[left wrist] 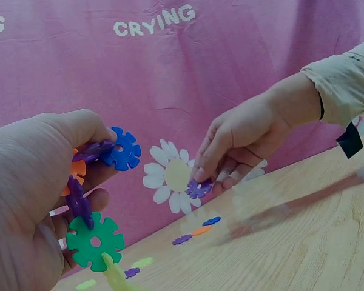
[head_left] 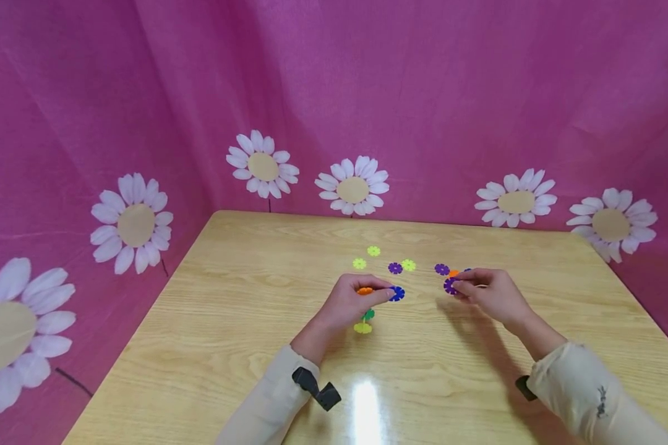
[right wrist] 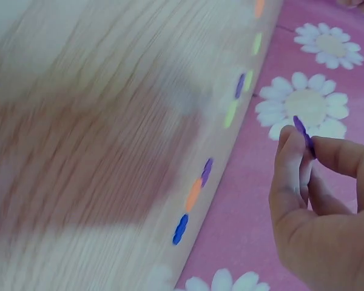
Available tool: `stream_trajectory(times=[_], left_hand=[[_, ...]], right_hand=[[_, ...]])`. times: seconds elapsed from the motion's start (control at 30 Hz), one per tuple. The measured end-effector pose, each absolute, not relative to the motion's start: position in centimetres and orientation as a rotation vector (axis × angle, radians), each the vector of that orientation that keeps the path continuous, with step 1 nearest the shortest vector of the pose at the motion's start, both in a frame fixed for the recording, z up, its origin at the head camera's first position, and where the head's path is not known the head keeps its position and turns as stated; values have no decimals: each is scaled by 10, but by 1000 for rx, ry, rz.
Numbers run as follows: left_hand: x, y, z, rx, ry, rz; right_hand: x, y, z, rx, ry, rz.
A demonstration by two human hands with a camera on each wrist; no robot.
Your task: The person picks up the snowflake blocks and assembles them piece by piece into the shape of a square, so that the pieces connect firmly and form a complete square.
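My left hand (head_left: 352, 301) grips a chain of slotted plastic flower discs, joined edge to edge. At the chain's upper end a blue disc (left wrist: 128, 153) sticks out past the thumb and fingertips. Two purple discs and an orange disc are partly covered by the fingers, while a green disc (left wrist: 80, 239) and a yellow disc (left wrist: 114, 273) hang below. Off to the right, my right hand (head_left: 498, 298) pinches a single purple disc (right wrist: 303, 136) between thumb and fingertips, above the table. The purple disc and the blue one are apart, with a gap between the hands.
On the wooden table (head_left: 228, 296), beyond my hands, lie several loose discs: yellow ones (head_left: 373, 251) and a purple one (head_left: 395, 268) towards the middle. Farther right are purple (head_left: 442, 269), orange (right wrist: 194, 195) and blue (right wrist: 180, 229) discs in a row. A pink flowered curtain (head_left: 423, 111) borders the table.
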State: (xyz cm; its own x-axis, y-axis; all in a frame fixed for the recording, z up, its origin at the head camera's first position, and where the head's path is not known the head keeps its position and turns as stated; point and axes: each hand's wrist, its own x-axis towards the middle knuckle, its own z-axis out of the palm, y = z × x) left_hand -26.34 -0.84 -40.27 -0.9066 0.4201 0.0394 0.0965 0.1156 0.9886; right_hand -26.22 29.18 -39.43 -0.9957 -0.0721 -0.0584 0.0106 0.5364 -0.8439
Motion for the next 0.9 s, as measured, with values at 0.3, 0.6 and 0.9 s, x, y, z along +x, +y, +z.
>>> stream_trajectory(times=[0.3, 0.6, 0.9], left_hand=[[-263, -7, -403, 535, 2151, 1866], [-264, -8, -404, 589, 2155, 1881], [-263, -5, -405, 646, 2147, 1900]], right_hand=[[-243, 272, -382, -113, 2403, -1719], [-222, 241, -359, -83, 2236, -1845], [-214, 229, -349, -59, 2196, -1843]])
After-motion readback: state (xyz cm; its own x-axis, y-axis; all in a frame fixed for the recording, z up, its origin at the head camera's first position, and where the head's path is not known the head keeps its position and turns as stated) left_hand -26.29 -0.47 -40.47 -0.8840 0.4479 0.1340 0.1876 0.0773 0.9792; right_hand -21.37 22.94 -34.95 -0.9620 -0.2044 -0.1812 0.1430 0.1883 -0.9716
